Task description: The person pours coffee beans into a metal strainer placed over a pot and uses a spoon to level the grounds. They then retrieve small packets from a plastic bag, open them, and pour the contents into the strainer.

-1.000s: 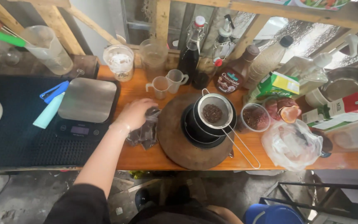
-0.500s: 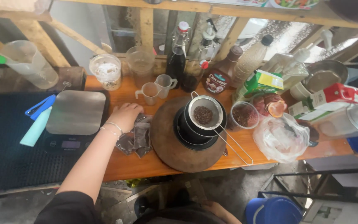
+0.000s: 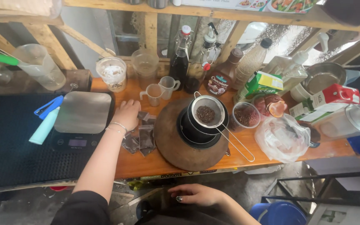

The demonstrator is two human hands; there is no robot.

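Broadly, the wooden counter (image 3: 271,156) carried a round board (image 3: 176,146) and a scale (image 3: 82,114); between them lay small dark sachets (image 3: 140,135). My left hand (image 3: 126,114) rested on them, fingers curled; my right hand (image 3: 196,194) hung empty below. I judged the sachets light, limp, slippery: pinch an edge.

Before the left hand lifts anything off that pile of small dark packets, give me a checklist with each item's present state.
1. Left hand on the dark packets: ok, it rests at the pile's top edge.
2. Packet actually gripped: cannot tell, fingers hide it.
3. Right hand free: ok, below the counter edge, empty.
4. Strainer seated on the black pot: ok, holds dark bits.
5. Scale platform bare: ok.
6. Small measuring cups upright beside the hand: ok.
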